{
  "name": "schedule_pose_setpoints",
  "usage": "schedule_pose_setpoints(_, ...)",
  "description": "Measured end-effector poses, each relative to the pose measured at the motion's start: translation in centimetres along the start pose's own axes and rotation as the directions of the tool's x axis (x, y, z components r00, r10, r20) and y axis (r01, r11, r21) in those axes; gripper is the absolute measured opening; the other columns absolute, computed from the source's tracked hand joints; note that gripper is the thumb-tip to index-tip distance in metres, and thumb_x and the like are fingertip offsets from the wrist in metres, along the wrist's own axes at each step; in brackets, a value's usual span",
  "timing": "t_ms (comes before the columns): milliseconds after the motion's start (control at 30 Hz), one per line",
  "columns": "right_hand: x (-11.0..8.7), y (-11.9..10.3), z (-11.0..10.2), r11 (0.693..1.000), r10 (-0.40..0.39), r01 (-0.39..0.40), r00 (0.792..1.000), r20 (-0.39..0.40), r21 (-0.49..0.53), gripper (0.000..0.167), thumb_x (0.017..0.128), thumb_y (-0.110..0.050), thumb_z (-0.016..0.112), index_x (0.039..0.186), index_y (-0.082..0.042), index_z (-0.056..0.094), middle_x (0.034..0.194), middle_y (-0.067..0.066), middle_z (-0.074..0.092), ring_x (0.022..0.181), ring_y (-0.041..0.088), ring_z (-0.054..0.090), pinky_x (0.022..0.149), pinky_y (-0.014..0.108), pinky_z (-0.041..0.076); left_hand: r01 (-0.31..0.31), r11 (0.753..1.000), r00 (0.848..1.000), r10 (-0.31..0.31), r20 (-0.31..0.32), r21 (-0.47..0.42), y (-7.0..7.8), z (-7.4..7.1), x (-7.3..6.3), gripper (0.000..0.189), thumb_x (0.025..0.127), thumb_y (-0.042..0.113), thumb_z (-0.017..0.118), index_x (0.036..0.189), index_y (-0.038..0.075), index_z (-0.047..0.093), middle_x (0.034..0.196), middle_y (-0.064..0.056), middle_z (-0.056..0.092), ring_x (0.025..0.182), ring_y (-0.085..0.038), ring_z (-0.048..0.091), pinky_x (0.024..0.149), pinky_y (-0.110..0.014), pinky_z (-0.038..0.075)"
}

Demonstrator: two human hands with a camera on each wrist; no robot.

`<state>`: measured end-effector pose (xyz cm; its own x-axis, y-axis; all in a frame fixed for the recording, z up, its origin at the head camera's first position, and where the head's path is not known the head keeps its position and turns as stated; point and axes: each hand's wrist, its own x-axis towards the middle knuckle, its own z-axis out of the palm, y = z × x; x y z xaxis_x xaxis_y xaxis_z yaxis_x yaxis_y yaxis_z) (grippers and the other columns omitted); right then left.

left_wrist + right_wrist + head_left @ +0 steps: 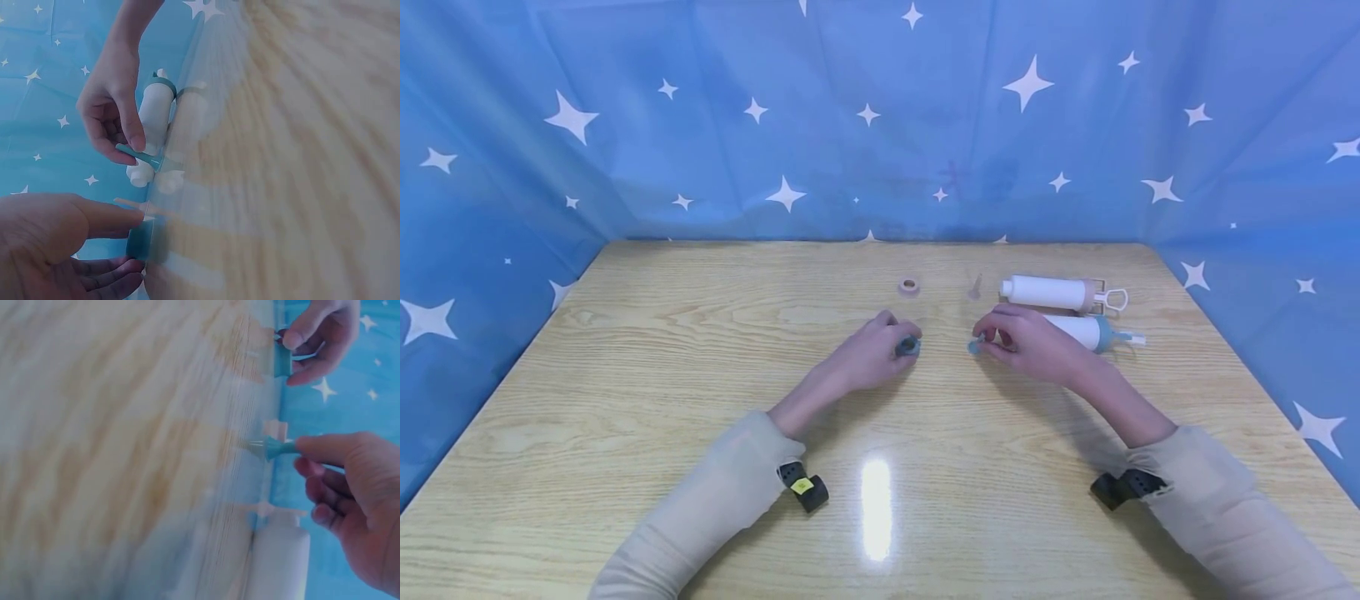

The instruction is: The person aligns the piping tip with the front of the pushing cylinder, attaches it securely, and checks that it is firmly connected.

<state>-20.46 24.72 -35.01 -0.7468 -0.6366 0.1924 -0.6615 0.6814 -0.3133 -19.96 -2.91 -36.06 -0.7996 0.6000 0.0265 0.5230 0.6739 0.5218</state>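
My left hand [880, 354] holds a short teal ring [908, 346] at the tabletop, thumb and fingers on either side of it. In the right wrist view the ring [283, 359] stands low on the wood. Some way to the right, my right hand [1030, 342] pinches the thin stem of a small teal piece [278, 448] with a flared, funnel-like end. That flared end points down, right at the table surface. Behind the right hand lies a white cylinder [1078, 330] with a teal collar and handle, partly hidden by the hand.
A second white cylinder [1048, 292] with a pink collar and looped handle lies just behind the first. Further back are a pink ring [909, 287] and a small pink stemmed piece [975, 290], standing on the wooden table [700, 350]. A blue star-patterned curtain [850, 150] surrounds the table.
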Motion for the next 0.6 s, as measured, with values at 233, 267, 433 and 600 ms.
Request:
schedule_pose_setpoints(233, 0.10, -0.11, -0.09, 1.000, -0.002, 0.002, 1.000, 0.022, 0.025, 0.015, 0.090, 0.000, 0.075, 0.104, -0.006, 0.073, 0.088, -0.003, 0.060, 0.073, 0.009, 0.055, 0.061, 0.027, 0.052, 0.007, 1.000, 1.000, -0.007, 0.013, -0.012, 0.08, -0.09, -0.03, 0.029, 0.101, 0.010, 0.063, 0.129, 0.004, 0.062, 0.123, -0.016, 0.056, 0.105, -0.025, 0.059, 0.089, -0.037, 0.054)
schedule_pose_setpoints(267, 0.11, -0.13, -0.11, 1.000, -0.005, 0.004, 1.000, 0.022, 0.026, 0.015, 0.090, 0.000, 0.075, 0.104, -0.006, 0.073, 0.088, -0.003, 0.060, 0.073, 0.009, 0.056, 0.061, 0.027, 0.052, 0.007, 1.000, 1.000, -0.007, 0.014, -0.012, 0.09, -0.10, -0.03, 0.029, 0.101, 0.010, 0.063, 0.129, 0.004, 0.062, 0.122, -0.016, 0.056, 0.104, -0.025, 0.059, 0.089, -0.036, 0.054)
schedule_pose_setpoints(433, 0.16, -0.21, -0.20, 1.000, 0.009, -0.009, 1.000, 0.022, 0.021, 0.014, 0.091, -0.001, 0.073, 0.104, -0.005, 0.073, 0.088, -0.002, 0.063, 0.073, 0.009, 0.057, 0.061, 0.027, 0.052, 0.007, 1.000, 1.000, -0.007, 0.019, -0.015, 0.10, -0.10, -0.03, 0.028, 0.101, 0.011, 0.063, 0.127, 0.004, 0.062, 0.119, -0.014, 0.056, 0.100, -0.023, 0.058, 0.087, -0.035, 0.054)
schedule_pose_setpoints(600, 0.29, -0.31, -0.27, 0.999, 0.045, -0.046, 0.999, 0.028, 0.022, 0.011, 0.094, -0.002, 0.070, 0.105, -0.005, 0.071, 0.089, 0.000, 0.066, 0.072, 0.009, 0.057, 0.060, 0.027, 0.051, 0.009, 1.000, 1.000, -0.009, 0.008, -0.023, 0.08, -0.13, -0.06, 0.028, 0.101, 0.013, 0.064, 0.127, 0.004, 0.063, 0.118, -0.014, 0.057, 0.099, -0.022, 0.059, 0.085, -0.034, 0.055)
